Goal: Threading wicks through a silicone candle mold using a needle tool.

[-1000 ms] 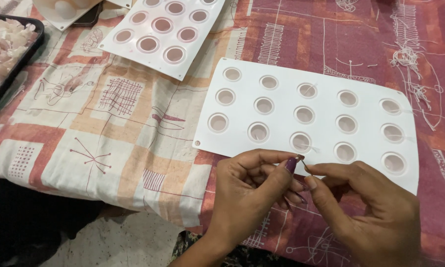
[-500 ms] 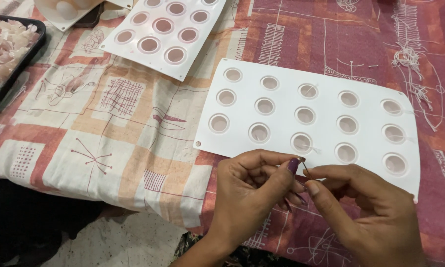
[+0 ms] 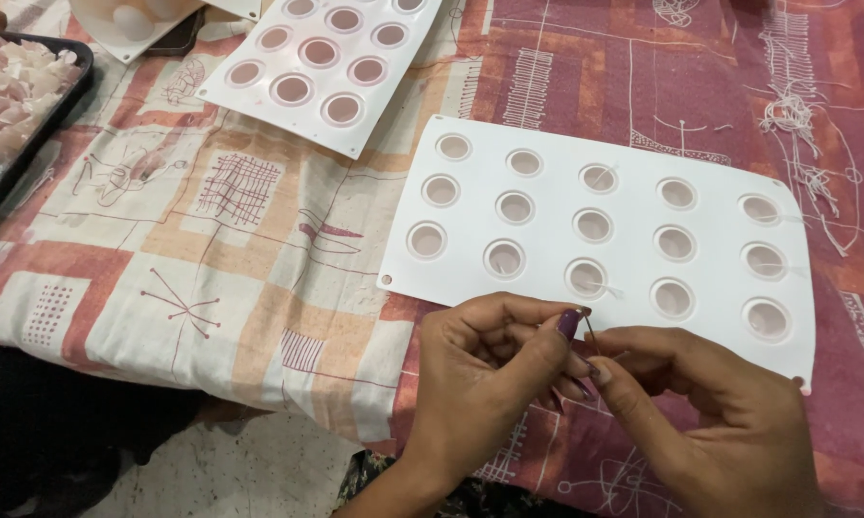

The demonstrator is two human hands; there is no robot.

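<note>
Patterned red and cream cloth (image 3: pixel 211 278) covered the table. Nearest, the left hand (image 3: pixel 485 379) and right hand (image 3: pixel 710 417) met fingertip to fingertip, pinching a thin wick (image 3: pixel 593 336) between them, just at the near edge of a white mould tray (image 3: pixel 557 158) with round cups. Farther left lay a second mould tray (image 3: pixel 259 96), and at far left a black tray (image 3: pixel 63 91) of pale chunks.

One head-worn camera looks steeply down and forward from close above the near edge of the counter under its pink-and-cream patterned cloth (image 3: pixel 163 249), with the white round-cavity silicone mould (image 3: pixel 633 163) lying centre-right, floor showing near left.
</note>
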